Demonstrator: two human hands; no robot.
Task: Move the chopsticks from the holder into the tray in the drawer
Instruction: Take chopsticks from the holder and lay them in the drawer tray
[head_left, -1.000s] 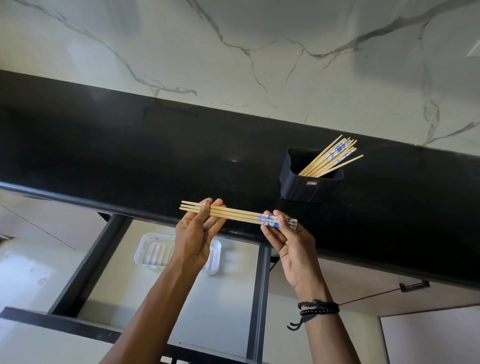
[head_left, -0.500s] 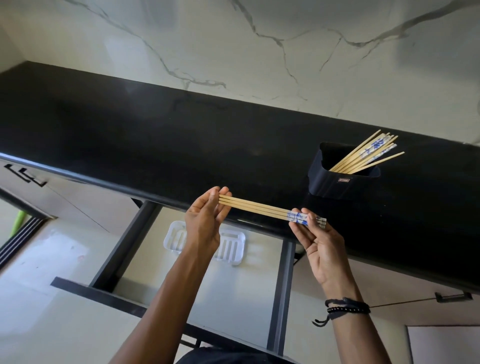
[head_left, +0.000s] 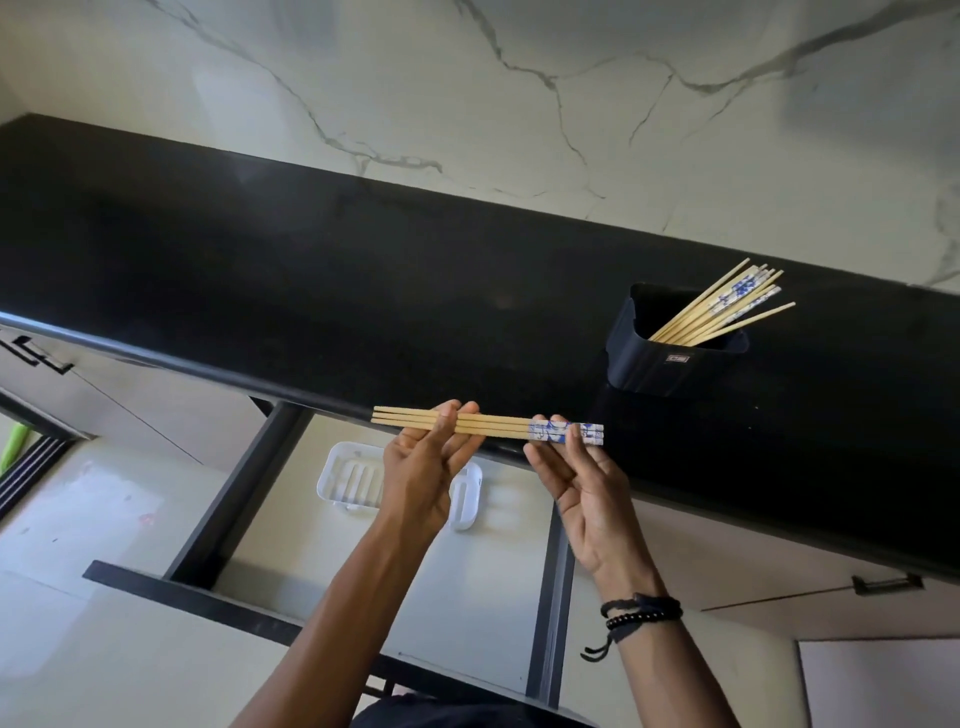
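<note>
A small bundle of bamboo chopsticks (head_left: 498, 425) with blue-and-white ends lies level between my two hands, above the counter's front edge. My left hand (head_left: 421, 473) pinches the plain ends, and my right hand (head_left: 582, 488) pinches the patterned ends. Below them the drawer (head_left: 249, 478) stands pulled out, with a white slotted tray (head_left: 345, 480) on its floor, partly hidden by my left hand. The dark holder (head_left: 670, 364) sits on the counter to the right, with several more chopsticks (head_left: 722, 309) leaning out of it.
The black countertop (head_left: 311, 270) runs across the view under a marble wall (head_left: 519, 104). Cabinet fronts with dark handles (head_left: 888, 583) flank the drawer. Its black front rail (head_left: 208, 605) is close to my body.
The view has shifted a little. The bundle has levelled out between my hands and stays over the counter edge above the drawer. Both hands keep their hold.
</note>
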